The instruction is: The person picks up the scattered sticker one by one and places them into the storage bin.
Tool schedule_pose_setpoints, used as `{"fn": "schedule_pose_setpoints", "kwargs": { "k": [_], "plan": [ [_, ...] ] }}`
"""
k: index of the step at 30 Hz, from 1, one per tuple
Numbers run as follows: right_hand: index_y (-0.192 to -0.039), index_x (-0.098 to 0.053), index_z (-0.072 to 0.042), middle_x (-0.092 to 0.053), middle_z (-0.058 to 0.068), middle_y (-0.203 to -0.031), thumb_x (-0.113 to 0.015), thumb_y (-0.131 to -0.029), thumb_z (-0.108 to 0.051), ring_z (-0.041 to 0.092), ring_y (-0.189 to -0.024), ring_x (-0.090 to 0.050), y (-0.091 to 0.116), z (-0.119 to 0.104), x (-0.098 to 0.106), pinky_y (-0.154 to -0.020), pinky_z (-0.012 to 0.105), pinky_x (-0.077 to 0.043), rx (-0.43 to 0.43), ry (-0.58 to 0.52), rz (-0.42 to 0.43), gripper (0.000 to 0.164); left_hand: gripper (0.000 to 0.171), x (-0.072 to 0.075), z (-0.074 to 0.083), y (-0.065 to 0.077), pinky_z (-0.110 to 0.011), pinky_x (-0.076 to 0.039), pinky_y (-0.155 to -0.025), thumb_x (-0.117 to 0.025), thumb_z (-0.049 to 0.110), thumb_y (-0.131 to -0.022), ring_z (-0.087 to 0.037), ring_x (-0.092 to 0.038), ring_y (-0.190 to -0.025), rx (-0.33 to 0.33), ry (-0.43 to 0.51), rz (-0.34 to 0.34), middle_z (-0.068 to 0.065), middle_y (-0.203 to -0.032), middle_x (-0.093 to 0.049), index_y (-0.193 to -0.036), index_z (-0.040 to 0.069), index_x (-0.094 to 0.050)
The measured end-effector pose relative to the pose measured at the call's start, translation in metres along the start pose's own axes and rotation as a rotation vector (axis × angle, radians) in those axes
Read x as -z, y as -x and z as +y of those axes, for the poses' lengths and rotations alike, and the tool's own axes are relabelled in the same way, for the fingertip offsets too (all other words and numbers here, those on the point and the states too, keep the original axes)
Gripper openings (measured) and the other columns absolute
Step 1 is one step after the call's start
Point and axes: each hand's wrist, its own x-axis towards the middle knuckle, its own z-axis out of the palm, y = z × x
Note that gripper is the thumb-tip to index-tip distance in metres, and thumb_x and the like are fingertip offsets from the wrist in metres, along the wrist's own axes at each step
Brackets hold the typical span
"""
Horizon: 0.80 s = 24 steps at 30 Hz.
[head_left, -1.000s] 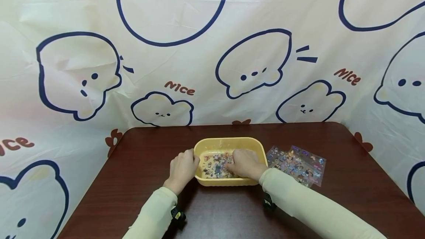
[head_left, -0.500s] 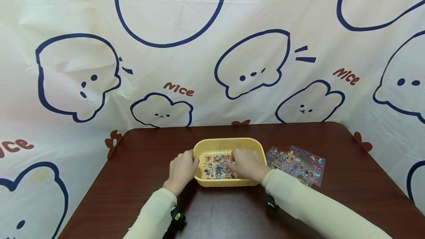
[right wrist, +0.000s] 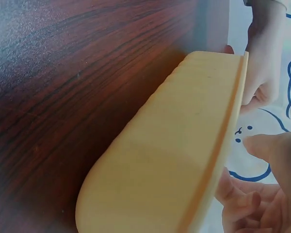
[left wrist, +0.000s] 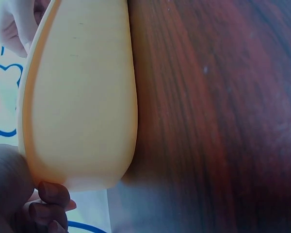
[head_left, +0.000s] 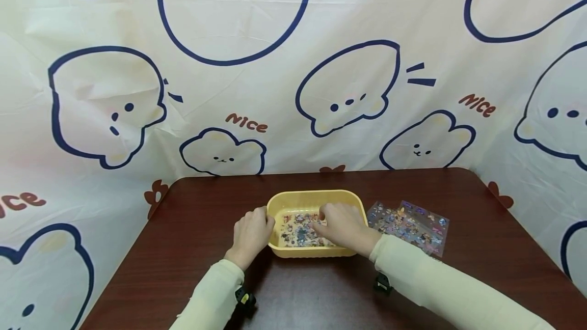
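My left hand [head_left: 249, 230] holds the left end of a yellow tub [head_left: 316, 252], its fingers bent in against the outside of the end wall, so the tub rests on the table [head_left: 293, 294] just to the right of those fingers. My right hand [head_left: 344, 224] is over the inside, fingers loosely bent and thumb set apart from them; I see nothing pinched there, and I cannot tell whether the tips touch the colourful bits [head_left: 298, 230] below and to the left of my right thumb. I judge the step in hand to be steadying the tub with 1 hand while working among the bits with the other. The next move seems to call for a firm left hold and a light closing of my right thumb and 1 fingertip, since anything that small could skid. The tub looks like smooth moulded plastic, with rounded corners, sloping sides and a turned-out lip. The bits are too tiny to tell whether they are loose pieces or printed pictures. Beyond my right fingers, beside the tub, overlapping clear sheets [head_left: 433, 224], at least 2, lie flat, shiny and dotted with coloured figures. Under everything, the tabletop is dark reddish brown, with streaky wood grain and a dull shine between my forearms.
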Motion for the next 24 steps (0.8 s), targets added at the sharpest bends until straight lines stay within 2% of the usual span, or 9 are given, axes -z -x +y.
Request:
{"fn": "schedule_pose_setpoints", "kwargs": {
  "k": [7,12,19,24],
  "plan": [
    [-0.092,-0.073,-0.01,-0.056,-0.007,-0.059,-0.07,-0.092,-0.041,0.009,-0.049,-0.048,0.004,0.002,0.007,-0.052,0.029,-0.043,0.022,0.003,0.021,0.031,0.023,0.0,0.0,0.0,-0.032,-0.034,-0.047,-0.056,0.015,-0.093,-0.017,-0.047,-0.05,0.006,0.006,-0.01,-0.002,-0.058,-0.051,-0.07,0.014,-0.053],
    [-0.085,-0.071,-0.013,-0.052,-0.008,-0.055,-0.07,-0.091,-0.045,0.009,-0.048,-0.046,0.007,0.006,0.011,-0.048,0.028,-0.04,0.031,0.039,0.039,0.033,0.025,0.001,0.001,0.0,-0.032,-0.034,-0.047,-0.056,0.015,-0.094,-0.017,-0.047,-0.05,0.011,0.007,-0.014,-0.002,-0.057,-0.049,-0.07,0.014,-0.053],
    [-0.094,-0.074,-0.012,-0.056,-0.009,-0.058,-0.069,-0.092,-0.044,0.008,-0.046,-0.046,0.01,0.014,0.016,-0.043,0.028,-0.036,0.022,0.071,0.047,0.033,0.024,0.002,0.001,0.0,-0.032,-0.034,-0.047,-0.057,0.015,-0.093,-0.017,-0.047,-0.05,0.01,0.003,-0.008,-0.003,-0.057,-0.05,-0.07,0.014,-0.052],
    [-0.093,-0.074,-0.012,-0.053,-0.01,-0.054,-0.069,-0.092,-0.044,0.007,-0.045,-0.045,0.014,0.021,0.016,-0.042,0.027,-0.035,0.012,0.081,0.059,0.032,0.024,0.002,0.001,0.0,-0.032,-0.033,-0.046,-0.056,0.015,-0.094,-0.017,-0.047,-0.05,0.01,0.007,-0.01,-0.003,-0.057,-0.049,-0.07,0.014,-0.052]
  ]
}}
